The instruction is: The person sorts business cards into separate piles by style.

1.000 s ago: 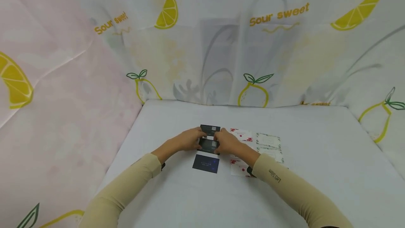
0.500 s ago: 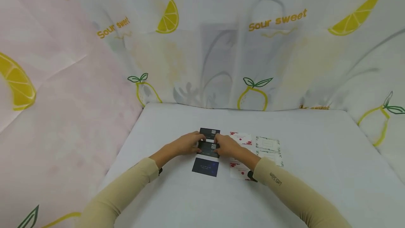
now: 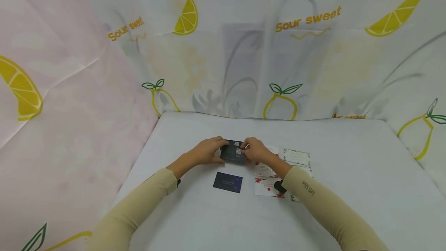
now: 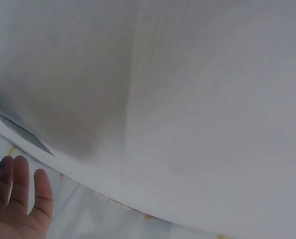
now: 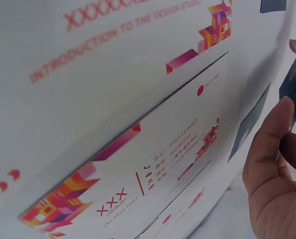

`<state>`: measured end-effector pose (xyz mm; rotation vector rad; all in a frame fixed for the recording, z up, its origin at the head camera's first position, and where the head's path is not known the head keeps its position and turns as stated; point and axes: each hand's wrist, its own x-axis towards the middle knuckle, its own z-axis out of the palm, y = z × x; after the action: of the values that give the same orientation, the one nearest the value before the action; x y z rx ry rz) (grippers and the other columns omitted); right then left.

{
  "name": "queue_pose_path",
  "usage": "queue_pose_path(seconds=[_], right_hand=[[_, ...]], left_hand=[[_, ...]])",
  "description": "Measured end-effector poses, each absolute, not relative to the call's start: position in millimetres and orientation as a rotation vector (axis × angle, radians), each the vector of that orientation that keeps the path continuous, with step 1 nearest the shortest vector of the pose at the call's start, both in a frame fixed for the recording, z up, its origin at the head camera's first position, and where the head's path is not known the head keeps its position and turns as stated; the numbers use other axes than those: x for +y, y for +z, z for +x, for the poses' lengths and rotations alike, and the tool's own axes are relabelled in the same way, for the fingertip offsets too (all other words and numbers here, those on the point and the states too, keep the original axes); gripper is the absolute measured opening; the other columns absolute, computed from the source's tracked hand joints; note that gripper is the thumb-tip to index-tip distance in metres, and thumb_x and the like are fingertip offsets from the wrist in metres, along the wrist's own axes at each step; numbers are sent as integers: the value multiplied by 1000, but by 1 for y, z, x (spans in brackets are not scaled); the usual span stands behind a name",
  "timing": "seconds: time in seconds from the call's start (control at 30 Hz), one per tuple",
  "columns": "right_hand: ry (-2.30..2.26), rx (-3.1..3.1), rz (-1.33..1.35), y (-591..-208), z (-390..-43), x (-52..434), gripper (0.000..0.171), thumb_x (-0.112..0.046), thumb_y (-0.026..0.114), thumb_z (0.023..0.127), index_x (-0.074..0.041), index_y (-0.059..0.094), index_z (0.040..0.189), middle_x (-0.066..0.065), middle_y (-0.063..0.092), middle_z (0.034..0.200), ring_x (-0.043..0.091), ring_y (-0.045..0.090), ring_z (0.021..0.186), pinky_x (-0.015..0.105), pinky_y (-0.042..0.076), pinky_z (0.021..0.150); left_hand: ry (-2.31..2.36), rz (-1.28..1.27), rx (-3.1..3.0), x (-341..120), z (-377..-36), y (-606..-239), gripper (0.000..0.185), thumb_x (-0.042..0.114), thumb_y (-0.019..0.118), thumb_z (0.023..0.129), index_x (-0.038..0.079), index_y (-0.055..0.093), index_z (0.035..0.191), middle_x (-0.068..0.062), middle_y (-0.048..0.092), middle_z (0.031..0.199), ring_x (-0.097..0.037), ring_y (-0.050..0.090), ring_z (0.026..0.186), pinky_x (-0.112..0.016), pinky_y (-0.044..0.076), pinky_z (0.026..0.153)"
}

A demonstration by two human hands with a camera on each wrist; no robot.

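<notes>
Left hand (image 3: 205, 152) at the left short edge of a black business card (image 3: 232, 154), fingers curled in with the tips pinching that edge; forearm in a beige sleeve (image 3: 139, 204) angled in from the lower left, wrist low over the white table (image 3: 348, 158). Card itself near the middle of the table, held over a second black card (image 3: 234, 143) whose QR-coded far edge peeps out behind it; whether lifted clear or resting on it cannot be told. By the look of it thin, light and stiff enough to keep flat yet easy to crease, probably slick-faced, so best taken by the two short edges rather than the face. Closer to the body, flat and untouched, a dark blue card (image 3: 228, 182). Right hand (image 3: 256, 151) mirroring the left on the right short edge, thumb and fingertips closed on it, palm down, forearm reaching from the lower right across white cards with red and pink graphics (image 3: 266, 181). Just beyond, pale green-bordered cards (image 3: 297, 157). In the right wrist view, red-printed card (image 5: 152, 169) close up, curled fingers (image 5: 274, 134) against the dark card edge.
</notes>
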<state>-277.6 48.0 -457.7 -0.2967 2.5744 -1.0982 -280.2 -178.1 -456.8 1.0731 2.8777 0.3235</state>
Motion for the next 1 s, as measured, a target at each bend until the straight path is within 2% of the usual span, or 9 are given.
queue_pose_path(seconds=[0.13, 0.27, 0.37, 0.47, 0.73, 1.0], right_hand=[[-1125, 2551, -315, -459, -282, 47, 19, -6, 61, 95, 2, 63, 112, 15, 67, 96, 15, 67, 61, 28, 52, 55], [-984, 2693, -528, -459, -287, 44, 22, -10, 68, 91, 0, 66, 110, 13, 70, 100, 16, 64, 77, 30, 53, 69], [-818, 2814, -676, -459, -289, 42, 38, -20, 79, 84, -2, 67, 114, 11, 69, 107, 18, 61, 90, 35, 51, 81], [-691, 2870, -725, -457, -291, 39, 54, -30, 85, 77, -4, 66, 120, 10, 65, 110, 21, 61, 96, 38, 51, 86], [-530, 2949, -703, -456, -293, 36, 60, -41, 86, 74, -8, 66, 120, 8, 61, 112, 20, 61, 94, 38, 52, 83], [-510, 2949, -670, -458, -296, 32, 60, -40, 84, 76, -8, 65, 123, 10, 61, 113, 21, 61, 96, 40, 53, 85]], left_hand=[[294, 1071, 2878, -181, -288, -460, 66, 39, 83, 79, 9, 59, 132, -3, 64, 122, -14, 61, 96, -34, 52, 84], [317, 1035, 2872, -186, -297, -463, 65, 40, 82, 79, 9, 61, 132, -3, 65, 123, -14, 63, 98, -32, 53, 84], [378, 984, 2869, -188, -304, -461, 64, 38, 84, 77, 8, 63, 129, -4, 66, 123, -17, 65, 98, -33, 53, 84], [420, 936, 2874, -189, -310, -459, 62, 36, 86, 75, 9, 65, 127, -4, 67, 122, -18, 65, 96, -33, 53, 83], [442, 901, 2870, -185, -318, -459, 58, 34, 85, 76, 9, 67, 125, -3, 68, 121, -17, 63, 95, -32, 53, 81], [416, 895, 2844, -185, -322, -455, 59, 35, 84, 78, 8, 66, 126, -5, 67, 124, -18, 65, 97, -34, 53, 83]])
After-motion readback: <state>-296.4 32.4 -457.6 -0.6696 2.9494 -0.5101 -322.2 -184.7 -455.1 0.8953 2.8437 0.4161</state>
